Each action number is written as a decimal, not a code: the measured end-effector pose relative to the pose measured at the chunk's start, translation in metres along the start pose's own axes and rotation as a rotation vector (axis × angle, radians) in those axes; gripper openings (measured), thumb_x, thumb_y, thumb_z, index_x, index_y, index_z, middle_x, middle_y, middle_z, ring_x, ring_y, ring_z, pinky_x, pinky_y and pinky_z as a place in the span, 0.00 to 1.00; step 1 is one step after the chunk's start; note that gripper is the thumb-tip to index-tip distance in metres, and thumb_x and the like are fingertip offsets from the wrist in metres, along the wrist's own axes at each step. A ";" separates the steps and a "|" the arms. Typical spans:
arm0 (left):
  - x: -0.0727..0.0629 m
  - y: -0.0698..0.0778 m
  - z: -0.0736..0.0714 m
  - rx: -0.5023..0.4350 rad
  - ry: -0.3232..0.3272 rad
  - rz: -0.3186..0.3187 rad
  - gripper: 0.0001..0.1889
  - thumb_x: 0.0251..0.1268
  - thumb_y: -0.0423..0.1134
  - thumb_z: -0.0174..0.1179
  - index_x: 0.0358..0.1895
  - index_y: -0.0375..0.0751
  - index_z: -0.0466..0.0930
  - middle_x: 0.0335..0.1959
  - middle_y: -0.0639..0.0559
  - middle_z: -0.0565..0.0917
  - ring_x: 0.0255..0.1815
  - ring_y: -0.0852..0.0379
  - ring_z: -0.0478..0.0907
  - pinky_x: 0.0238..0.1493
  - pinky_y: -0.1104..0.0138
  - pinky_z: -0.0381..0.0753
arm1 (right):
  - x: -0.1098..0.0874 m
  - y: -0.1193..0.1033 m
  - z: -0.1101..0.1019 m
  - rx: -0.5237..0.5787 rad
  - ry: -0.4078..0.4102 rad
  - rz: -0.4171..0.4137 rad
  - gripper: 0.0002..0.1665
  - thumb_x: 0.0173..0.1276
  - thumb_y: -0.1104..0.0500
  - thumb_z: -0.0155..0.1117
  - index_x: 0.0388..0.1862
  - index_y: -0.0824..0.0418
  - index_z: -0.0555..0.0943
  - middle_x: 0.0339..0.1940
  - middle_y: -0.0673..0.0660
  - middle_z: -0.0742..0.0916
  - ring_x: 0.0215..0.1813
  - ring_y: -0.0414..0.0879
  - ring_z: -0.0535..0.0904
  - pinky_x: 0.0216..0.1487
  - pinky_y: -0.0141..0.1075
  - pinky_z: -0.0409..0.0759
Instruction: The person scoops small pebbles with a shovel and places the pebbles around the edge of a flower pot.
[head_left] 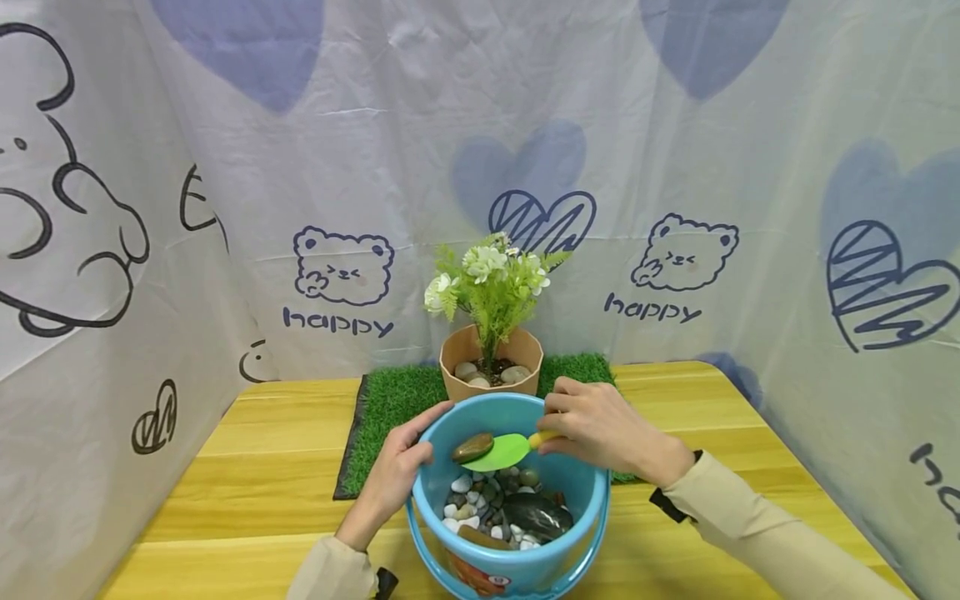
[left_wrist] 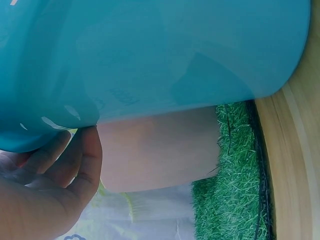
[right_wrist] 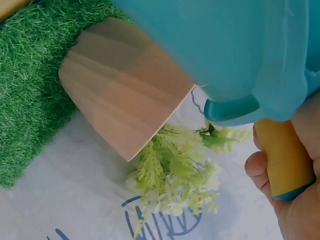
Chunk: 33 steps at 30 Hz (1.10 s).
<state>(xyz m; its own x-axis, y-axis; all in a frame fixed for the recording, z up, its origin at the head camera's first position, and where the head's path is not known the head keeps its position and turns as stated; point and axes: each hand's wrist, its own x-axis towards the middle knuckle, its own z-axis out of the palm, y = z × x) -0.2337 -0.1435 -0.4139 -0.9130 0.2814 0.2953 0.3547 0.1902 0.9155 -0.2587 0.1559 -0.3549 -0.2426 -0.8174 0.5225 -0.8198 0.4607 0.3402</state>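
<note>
A blue bucket [head_left: 592, 500] stands at the front of the table with several pebbles [head_left: 476, 500] and a large dark stone [head_left: 536, 515] inside. My left hand [head_left: 393, 467] grips the bucket's left rim, thumb over the edge and fingers against the outer wall [left_wrist: 175, 60]. Over the bucket's right rim, my right hand [head_left: 600, 425] holds a toy shovel by its yellow handle [right_wrist: 285, 157]. The green blade [head_left: 502, 452] hangs inside the bucket's mouth, above the pebbles. A brown oval stone [head_left: 472, 448] lies at the blade's tip.
Behind the bucket is a peach flower pot [head_left: 491, 392] with white flowers [head_left: 487, 262] and stones in it. It stands on a green turf mat [head_left: 397, 392] on the wooden table [head_left: 247, 467]. Printed cloth [head_left: 420, 167] hangs around the table. The bucket's handle [head_left: 431, 562] hangs in front.
</note>
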 end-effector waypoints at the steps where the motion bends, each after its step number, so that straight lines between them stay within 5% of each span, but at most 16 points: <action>1: 0.000 0.000 0.000 0.001 -0.002 0.003 0.36 0.54 0.26 0.41 0.71 0.49 0.68 0.64 0.41 0.77 0.54 0.44 0.79 0.43 0.65 0.80 | 0.000 0.001 0.000 0.003 0.003 0.001 0.10 0.55 0.42 0.71 0.29 0.45 0.87 0.26 0.42 0.81 0.30 0.38 0.65 0.25 0.23 0.63; 9: 0.000 0.001 -0.001 0.011 -0.004 0.023 0.36 0.55 0.25 0.41 0.71 0.48 0.68 0.63 0.39 0.77 0.49 0.43 0.78 0.38 0.64 0.77 | 0.003 0.004 -0.002 -0.017 -0.097 0.071 0.11 0.55 0.41 0.72 0.30 0.45 0.86 0.28 0.45 0.78 0.30 0.40 0.63 0.26 0.27 0.64; 14: -0.001 0.001 0.000 0.021 0.001 0.017 0.35 0.55 0.26 0.41 0.71 0.45 0.68 0.61 0.39 0.78 0.44 0.46 0.77 0.36 0.64 0.76 | 0.003 0.006 -0.001 0.061 -0.153 0.120 0.12 0.58 0.41 0.69 0.35 0.45 0.89 0.32 0.43 0.83 0.32 0.38 0.67 0.29 0.26 0.67; 20: -0.001 0.002 0.000 0.037 0.000 0.024 0.35 0.55 0.26 0.42 0.71 0.48 0.68 0.60 0.40 0.79 0.41 0.46 0.76 0.36 0.64 0.74 | 0.000 0.004 0.000 0.134 -0.150 0.195 0.13 0.57 0.44 0.71 0.40 0.46 0.90 0.33 0.41 0.87 0.33 0.37 0.71 0.31 0.26 0.69; 33: -0.001 0.001 -0.001 0.033 -0.011 0.021 0.35 0.56 0.26 0.42 0.72 0.43 0.67 0.63 0.41 0.77 0.48 0.46 0.77 0.38 0.64 0.75 | -0.004 -0.002 -0.001 0.108 -0.130 0.254 0.15 0.57 0.40 0.69 0.38 0.45 0.90 0.28 0.38 0.85 0.31 0.34 0.68 0.29 0.25 0.65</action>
<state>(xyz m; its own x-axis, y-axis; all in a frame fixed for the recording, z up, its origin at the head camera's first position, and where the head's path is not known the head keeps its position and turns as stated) -0.2329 -0.1445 -0.4134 -0.9033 0.2959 0.3108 0.3801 0.2154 0.8995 -0.2557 0.1589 -0.3572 -0.5053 -0.7215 0.4735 -0.7731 0.6222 0.1230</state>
